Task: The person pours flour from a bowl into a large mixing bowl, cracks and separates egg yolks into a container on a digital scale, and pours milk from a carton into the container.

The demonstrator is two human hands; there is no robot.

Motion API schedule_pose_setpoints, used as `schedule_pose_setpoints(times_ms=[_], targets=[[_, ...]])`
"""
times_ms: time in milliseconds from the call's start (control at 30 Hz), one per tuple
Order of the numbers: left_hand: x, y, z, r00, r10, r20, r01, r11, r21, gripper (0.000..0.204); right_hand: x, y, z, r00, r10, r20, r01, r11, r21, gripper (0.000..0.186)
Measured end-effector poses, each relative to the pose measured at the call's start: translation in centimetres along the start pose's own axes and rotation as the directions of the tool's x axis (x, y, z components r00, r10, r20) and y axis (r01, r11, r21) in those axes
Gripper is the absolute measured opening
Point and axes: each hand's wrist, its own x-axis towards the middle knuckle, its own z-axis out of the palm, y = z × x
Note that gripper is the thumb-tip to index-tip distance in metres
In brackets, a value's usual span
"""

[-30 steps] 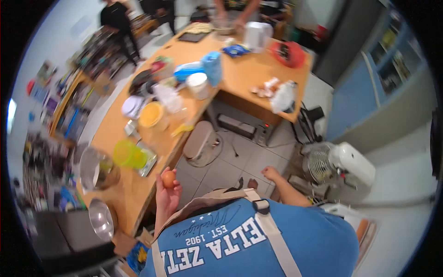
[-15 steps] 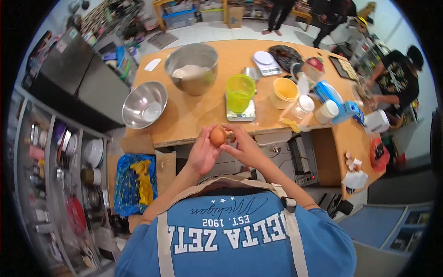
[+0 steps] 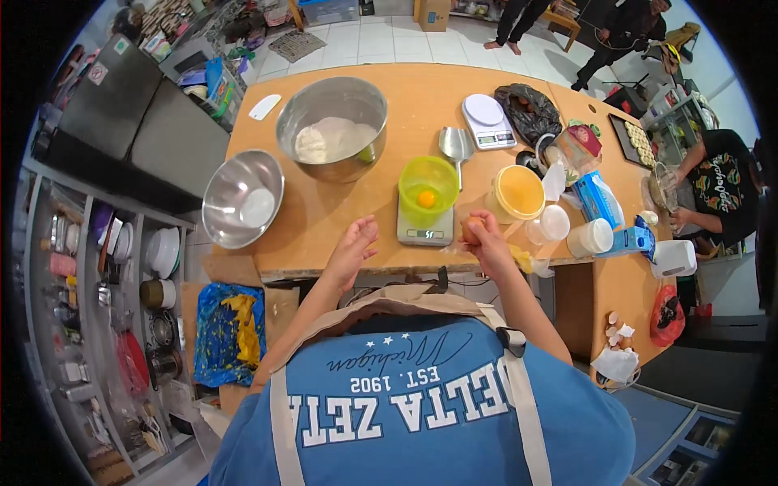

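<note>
One egg [image 3: 469, 231] in the right hand [image 3: 491, 244], long axis obscured by fingers.

Viewing remotely, I list one blue short-sleeved T-shirt [image 3: 421, 460], chest-printed with bold white block lettering [image 3: 356, 419], dark slanting script [image 3: 397, 361] and three small white stars [image 3: 389, 340]; over it, one beige apron [image 3: 405, 299] with two flat straps [image 3: 286, 429], the right one bearing a black buckle [image 3: 512, 342].
</note>
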Motion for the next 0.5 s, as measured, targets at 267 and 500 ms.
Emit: schedule_pose_setpoints(times_ms=[267, 500], targets=[[8.2, 1.5, 4.5, 0.99, -0.029, -0.135, 0.051, 0.985, 0.164, 0.056, 2.2, -1.2, -7.0, 0.981, -0.182, -0.072, 0.149, 0.933, -0.326, 0.046], [10.0, 1.4, 6.0, 0.988, -0.014, -0.153, 0.051, 0.969, 0.243, 0.056, 2.3, 0.7, -7.9, 0.903, -0.375, 0.21, 0.343, 0.334, -0.878, 0.047]])
